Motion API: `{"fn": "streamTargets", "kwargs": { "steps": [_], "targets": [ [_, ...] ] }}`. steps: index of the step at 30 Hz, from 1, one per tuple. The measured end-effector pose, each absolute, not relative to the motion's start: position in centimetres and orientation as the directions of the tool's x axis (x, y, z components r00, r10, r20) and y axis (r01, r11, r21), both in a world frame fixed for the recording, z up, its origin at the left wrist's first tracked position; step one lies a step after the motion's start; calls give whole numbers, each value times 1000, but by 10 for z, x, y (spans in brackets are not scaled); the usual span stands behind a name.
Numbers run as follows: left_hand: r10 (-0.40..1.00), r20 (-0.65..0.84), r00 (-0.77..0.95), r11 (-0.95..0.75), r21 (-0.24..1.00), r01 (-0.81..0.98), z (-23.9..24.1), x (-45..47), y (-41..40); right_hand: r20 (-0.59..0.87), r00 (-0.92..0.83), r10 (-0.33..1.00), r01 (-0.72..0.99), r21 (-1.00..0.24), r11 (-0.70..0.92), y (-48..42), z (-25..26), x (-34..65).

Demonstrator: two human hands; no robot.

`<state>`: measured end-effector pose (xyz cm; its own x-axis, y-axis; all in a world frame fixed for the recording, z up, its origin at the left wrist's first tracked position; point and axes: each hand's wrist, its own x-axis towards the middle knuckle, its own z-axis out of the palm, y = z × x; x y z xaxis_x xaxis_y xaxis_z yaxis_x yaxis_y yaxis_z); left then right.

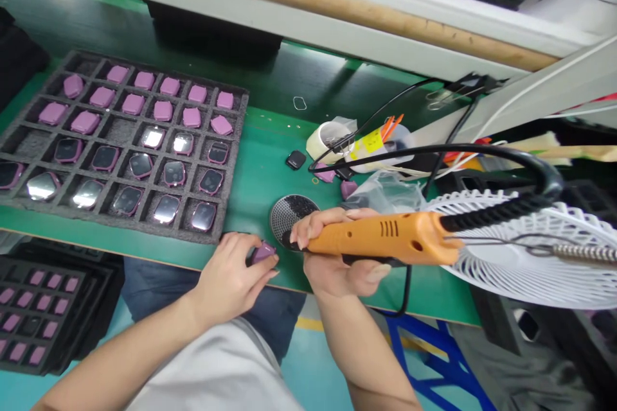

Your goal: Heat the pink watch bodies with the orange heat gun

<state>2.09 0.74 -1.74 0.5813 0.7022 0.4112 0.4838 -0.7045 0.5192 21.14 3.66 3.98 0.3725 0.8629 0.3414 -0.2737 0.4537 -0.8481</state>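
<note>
My left hand (236, 270) is closed on a small purple watch case (263, 252) at the front edge of the green table. In my right hand (337, 263) is an orange electric screwdriver (380, 237), its body lying across the palm with the black cable leaving at the right. Its tip points left and is hidden by my fingers. Just beyond that hand sits a round dotted dish (292, 215), partly covered with dark bits. To the left, a grey foam tray (118, 130) holds purple watch cases in its far rows and cases with dark, glossy faces in its near rows.
A white fan grille (525, 250) stands close on the right. Behind my right hand are a tape roll (332, 139), a clear plastic bag (390, 191) and a small black case (295, 160). Stacked trays (38, 308) sit below the table at left.
</note>
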Motion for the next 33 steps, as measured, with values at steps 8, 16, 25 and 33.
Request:
{"fn": "streamTargets", "kwargs": {
  "steps": [8, 16, 25, 33],
  "targets": [
    [670, 452, 589, -732, 537, 420, -18, 20, 10, 351, 341, 872, -285, -845, 452, 33, 42, 211],
    [688, 452, 568, -712, 575, 404, -19, 19, 10, 377, 355, 855, -274, -833, 481, 23, 55, 203],
    [687, 452, 569, -711, 579, 398, -17, 20, 11, 355, 311, 881, -305, -841, 447, 27, 53, 196],
    [683, 456, 571, -717, 569, 403, -18, 20, 11, 356, 210, 911, -293, -865, 406, 25, 53, 201]
  ]
}}
